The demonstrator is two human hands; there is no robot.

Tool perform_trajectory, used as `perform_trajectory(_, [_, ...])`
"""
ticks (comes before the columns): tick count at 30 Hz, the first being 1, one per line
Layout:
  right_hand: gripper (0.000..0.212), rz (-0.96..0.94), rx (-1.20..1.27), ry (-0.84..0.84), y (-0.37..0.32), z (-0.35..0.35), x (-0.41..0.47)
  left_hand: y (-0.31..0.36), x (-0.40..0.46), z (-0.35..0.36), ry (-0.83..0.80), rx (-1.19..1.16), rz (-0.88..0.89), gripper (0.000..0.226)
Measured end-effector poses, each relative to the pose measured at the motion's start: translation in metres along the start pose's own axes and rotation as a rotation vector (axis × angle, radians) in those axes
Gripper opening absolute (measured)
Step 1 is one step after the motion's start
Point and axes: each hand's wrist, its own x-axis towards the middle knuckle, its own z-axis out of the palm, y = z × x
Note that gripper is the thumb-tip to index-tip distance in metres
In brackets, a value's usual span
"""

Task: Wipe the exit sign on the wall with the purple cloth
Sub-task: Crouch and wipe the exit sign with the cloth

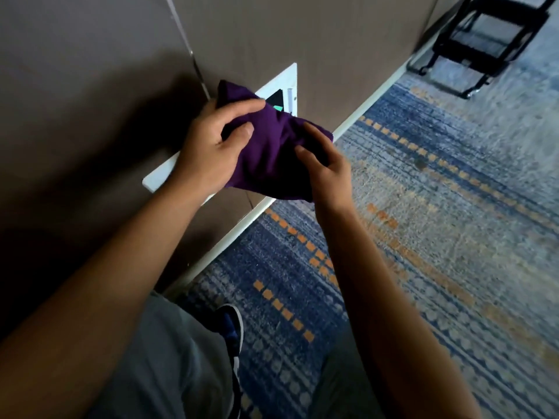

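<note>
The purple cloth is bunched between both hands, low in front of the wall. My left hand grips its upper left part, thumb and fingers closed over the fabric. My right hand holds its lower right edge, fingers curled into the folds. Behind the cloth is the exit sign, a white-framed panel set low in the brown wall, with a dark and green patch showing at its upper right. Most of the sign is hidden by the cloth and my hands. I cannot tell whether the cloth touches it.
A white baseboard runs along the foot of the brown wall. Blue and orange patterned carpet covers the floor to the right. A black wheeled cart stands at the top right. My knees and a blue shoe are below.
</note>
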Motion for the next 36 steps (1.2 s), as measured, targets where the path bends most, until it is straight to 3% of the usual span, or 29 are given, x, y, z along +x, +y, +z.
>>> perform_trajectory(12, [0.045, -0.033, -0.005, -0.052, -0.019, 0.018, 0.008, 0.001, -0.021, -0.026, 0.117, 0.066, 0.009, 0.033])
perform_trajectory(18, [0.039, -0.001, 0.102, -0.084, -0.019, 0.032, 0.020, 0.012, -0.016, -0.017, 0.152, 0.289, 0.160, 0.032])
perform_trajectory(22, [0.035, -0.015, 0.150, -0.073, -0.010, 0.024, 0.019, 0.013, -0.026, -0.017, 0.158, 0.277, 0.188, 0.039])
perform_trajectory(36, [0.034, 0.006, 0.275, -0.152, -0.004, 0.006, 0.023, 0.014, -0.020, -0.029, 0.070, 0.096, -0.011, 0.065])
